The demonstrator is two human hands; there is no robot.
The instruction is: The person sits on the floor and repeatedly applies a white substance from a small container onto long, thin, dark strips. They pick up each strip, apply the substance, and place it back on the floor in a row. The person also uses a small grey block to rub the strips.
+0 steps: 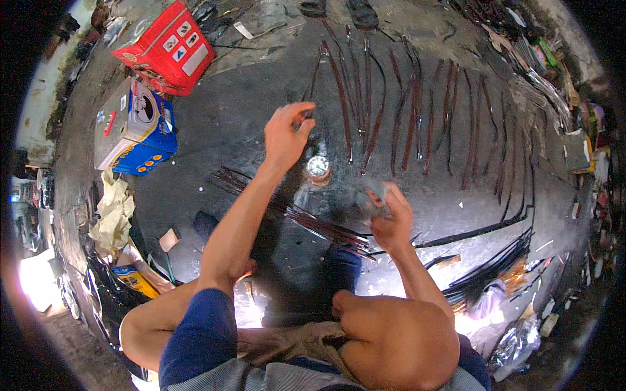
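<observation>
Over the black sheet (215, 130), my left hand (285, 135) is closed with fingers curled. A thin dark strip (315, 73) runs from its fingertips toward the far side. To the right and nearer me, my right hand (392, 218) hovers with bent fingers smeared by motion. I cannot tell whether it holds anything. Several glossy dark-brown strips (412, 120) lie side by side across the far and right parts of the sheet. A loose bundle of similar strips (326, 228) rests below my hands, partly hidden by my left forearm. Between my hands sits a small round object with a pale face (318, 167).
A red carton (186, 58) and a blue-and-white carton (147, 130) stand at the left, above crumpled paper (112, 218). Black strips (499, 264) and a clear plastic bag (515, 345) lie at the lower right. Dark footwear (362, 13) shows at the far edge.
</observation>
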